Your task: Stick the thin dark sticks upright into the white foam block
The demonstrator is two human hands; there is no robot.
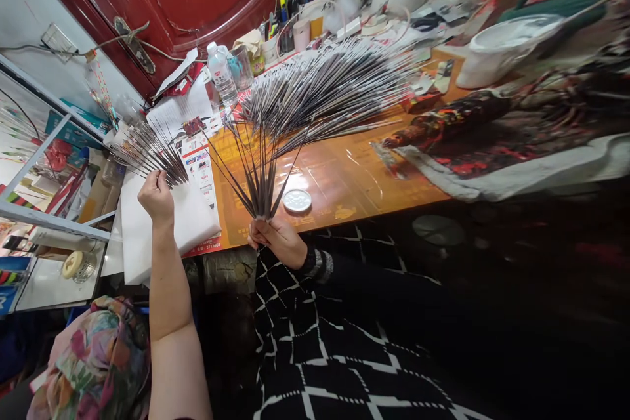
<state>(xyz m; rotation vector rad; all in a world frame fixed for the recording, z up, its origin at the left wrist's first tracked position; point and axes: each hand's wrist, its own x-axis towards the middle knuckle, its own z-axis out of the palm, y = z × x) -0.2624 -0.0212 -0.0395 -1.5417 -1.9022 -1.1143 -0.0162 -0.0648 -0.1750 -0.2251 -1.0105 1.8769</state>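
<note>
Head view: right grip point(279, 241) snug around fanned, tapering dark sticks point(262, 194), left grip point(157, 197) tightly curled, contents unclear

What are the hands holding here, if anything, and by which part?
The right hand holds a fanned bundle of dark sticks by its lower ends. The left hand is closed beside other dark sticks; whether it grips one is unclear.

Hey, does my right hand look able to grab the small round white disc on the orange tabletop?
Probably not as it stands: the right hand grips a fan of thin dark tapered sticks. The white disc lies close by, apparently uncovered.
</note>
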